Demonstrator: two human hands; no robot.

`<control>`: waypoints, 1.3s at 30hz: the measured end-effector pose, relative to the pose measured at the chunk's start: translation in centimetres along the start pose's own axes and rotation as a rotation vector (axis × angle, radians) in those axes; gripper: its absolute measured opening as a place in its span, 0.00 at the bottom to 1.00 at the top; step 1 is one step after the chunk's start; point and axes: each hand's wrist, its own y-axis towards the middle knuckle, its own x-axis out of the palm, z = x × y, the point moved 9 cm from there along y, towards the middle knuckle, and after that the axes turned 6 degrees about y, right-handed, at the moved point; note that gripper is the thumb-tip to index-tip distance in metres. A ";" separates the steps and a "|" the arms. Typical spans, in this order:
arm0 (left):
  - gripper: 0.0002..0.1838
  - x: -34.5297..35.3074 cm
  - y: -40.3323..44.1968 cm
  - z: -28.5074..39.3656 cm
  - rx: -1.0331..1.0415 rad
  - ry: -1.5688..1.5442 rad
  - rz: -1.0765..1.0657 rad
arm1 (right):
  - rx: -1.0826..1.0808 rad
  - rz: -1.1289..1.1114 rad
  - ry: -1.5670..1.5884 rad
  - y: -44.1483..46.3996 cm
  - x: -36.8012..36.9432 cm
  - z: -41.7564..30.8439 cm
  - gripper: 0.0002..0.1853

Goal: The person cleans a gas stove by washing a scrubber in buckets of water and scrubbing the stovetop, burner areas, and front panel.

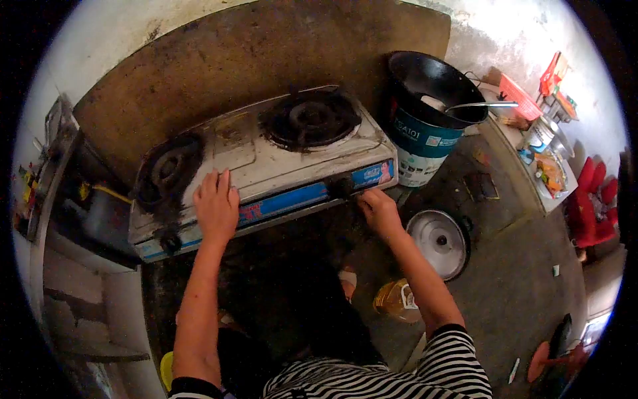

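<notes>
A two-burner gas stove (pixel 249 169), worn and stained, stands in front of me. My left hand (pixel 217 203) lies on the front part of its top with fingers stretched out. At the right end of the blue front panel, my right hand (pixel 379 209) has its fingers curled against the lower edge; the fingertips are partly hidden. Close by is a black knob (pixel 340 186); another knob (pixel 167 241) sits at the left end. A black burner (pixel 311 120) is at the right, and a second burner (pixel 167 169) at the left.
Right of the stove, a black wok (pixel 415 73) with a metal-handled utensil (pixel 482 104) rests on a printed bucket (pixel 419 149). A metal lid (pixel 436 245) and an oil bottle (pixel 397 299) are on the floor. A pink basket (pixel 520 96) stands far right; shelving (pixel 126 312) is at left.
</notes>
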 end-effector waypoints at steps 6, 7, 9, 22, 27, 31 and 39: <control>0.22 0.3 0.2 0.2 0.008 0.024 -0.032 | -0.006 0.266 0.159 2.9 -2.4 -2.2 0.06; 0.22 0.4 0.2 0.2 0.003 0.034 -0.046 | -0.027 0.253 0.158 3.3 -1.3 -1.9 0.06; 0.22 0.5 0.3 0.2 -0.001 0.040 -0.055 | -0.014 0.216 0.149 3.0 -0.4 -1.7 0.05; 0.21 0.5 0.2 0.2 -0.001 0.028 -0.083 | -0.034 0.330 0.146 2.5 -1.8 -2.7 0.08; 0.21 0.4 0.1 0.3 0.020 0.031 -0.061 | -0.018 0.260 0.056 2.1 -0.7 -2.0 0.08; 0.21 0.5 0.1 0.3 0.019 0.058 -0.053 | 0.009 0.142 -0.015 -0.2 -0.3 -0.4 0.07; 0.21 0.3 0.1 0.3 0.014 0.055 -0.092 | -0.074 0.303 0.095 2.4 -0.8 -2.2 0.07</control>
